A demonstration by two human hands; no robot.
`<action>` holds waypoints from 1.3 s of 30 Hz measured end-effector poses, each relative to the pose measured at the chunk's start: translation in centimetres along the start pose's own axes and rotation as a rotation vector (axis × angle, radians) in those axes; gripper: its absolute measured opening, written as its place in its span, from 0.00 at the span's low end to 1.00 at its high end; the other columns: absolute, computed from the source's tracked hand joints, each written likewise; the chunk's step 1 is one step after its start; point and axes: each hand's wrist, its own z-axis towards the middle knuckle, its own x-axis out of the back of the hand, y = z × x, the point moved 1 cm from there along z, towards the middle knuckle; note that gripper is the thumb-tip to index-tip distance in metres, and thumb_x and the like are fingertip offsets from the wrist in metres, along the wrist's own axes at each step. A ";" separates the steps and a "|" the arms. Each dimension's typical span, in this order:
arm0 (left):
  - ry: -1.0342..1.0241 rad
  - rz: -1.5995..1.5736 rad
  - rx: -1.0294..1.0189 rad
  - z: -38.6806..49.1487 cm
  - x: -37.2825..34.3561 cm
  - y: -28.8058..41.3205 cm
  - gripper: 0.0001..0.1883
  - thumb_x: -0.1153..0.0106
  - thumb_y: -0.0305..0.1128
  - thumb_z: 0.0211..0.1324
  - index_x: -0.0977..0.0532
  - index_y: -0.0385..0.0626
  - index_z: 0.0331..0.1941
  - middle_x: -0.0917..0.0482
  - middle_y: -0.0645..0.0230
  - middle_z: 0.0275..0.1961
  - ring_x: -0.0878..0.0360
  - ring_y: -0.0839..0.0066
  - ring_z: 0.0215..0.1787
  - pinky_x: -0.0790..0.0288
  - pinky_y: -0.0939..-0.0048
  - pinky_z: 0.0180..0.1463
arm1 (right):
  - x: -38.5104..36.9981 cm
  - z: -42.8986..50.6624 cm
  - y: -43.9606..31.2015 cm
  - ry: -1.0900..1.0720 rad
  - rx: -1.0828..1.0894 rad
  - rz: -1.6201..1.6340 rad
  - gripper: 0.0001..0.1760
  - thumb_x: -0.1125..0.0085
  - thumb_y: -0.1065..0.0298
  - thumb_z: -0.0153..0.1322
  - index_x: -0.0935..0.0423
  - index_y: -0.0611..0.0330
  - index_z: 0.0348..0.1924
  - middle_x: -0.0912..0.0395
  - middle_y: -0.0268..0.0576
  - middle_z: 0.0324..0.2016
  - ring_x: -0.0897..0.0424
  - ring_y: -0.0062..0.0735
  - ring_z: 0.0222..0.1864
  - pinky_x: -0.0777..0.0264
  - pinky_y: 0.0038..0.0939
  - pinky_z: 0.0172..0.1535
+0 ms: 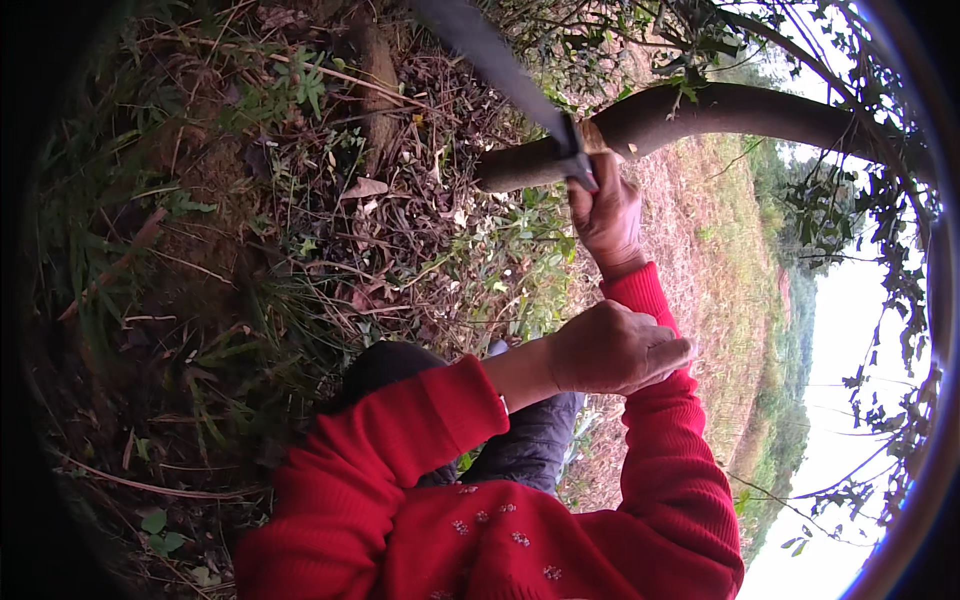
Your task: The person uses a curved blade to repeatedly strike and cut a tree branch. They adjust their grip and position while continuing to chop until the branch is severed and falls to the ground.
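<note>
My right hand (609, 214) grips the handle of a large knife, apparently a machete, beside a bent tree trunk (720, 109). The dark blade (495, 67), blurred, runs to the upper left and passes in front of the trunk. Pale bare wood (592, 137) shows in a cut in the bark, close to that fist. Lower down, my left hand (619, 349) is closed in a fist in front of my right forearm; nothing shows in it. Whether it touches the red sleeve (675, 420) I cannot tell.
Dry leaves and twigs (375, 217) cover the ground, with grass (247, 315) and low plants among them. Leafy branches (847, 202) hang at the right. Beyond the trunk lies a dry grassy slope (720, 247). My dark trousers (525, 442) show below my arms. The view lies sideways.
</note>
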 end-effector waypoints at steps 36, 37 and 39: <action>0.004 -0.058 0.001 0.4 0.8 -0.5 0.07 0.41 0.34 0.57 0.28 0.46 0.34 0.24 0.69 0.25 0.21 0.69 0.24 0.27 0.66 0.26 | -5.3 -12.4 10.2 -0.083 -0.858 0.376 0.27 0.62 0.48 0.80 0.29 0.61 0.28 0.34 0.41 0.12 0.36 0.27 0.14 0.43 0.33 0.19; 0.021 -0.067 -0.009 0.2 0.6 -0.9 0.07 0.41 0.34 0.57 0.28 0.46 0.34 0.24 0.69 0.25 0.21 0.69 0.24 0.27 0.66 0.26 | -5.6 -10.6 8.0 0.022 -0.671 0.330 0.28 0.62 0.48 0.80 0.30 0.61 0.27 0.35 0.42 0.12 0.36 0.29 0.14 0.43 0.34 0.19; 0.040 -0.039 -0.011 -0.4 0.3 -0.7 0.06 0.41 0.34 0.58 0.26 0.46 0.37 0.24 0.69 0.25 0.21 0.69 0.24 0.27 0.65 0.27 | -3.7 -6.5 2.8 0.080 -0.802 0.639 0.28 0.61 0.47 0.80 0.32 0.61 0.26 0.37 0.41 0.11 0.38 0.31 0.14 0.43 0.35 0.19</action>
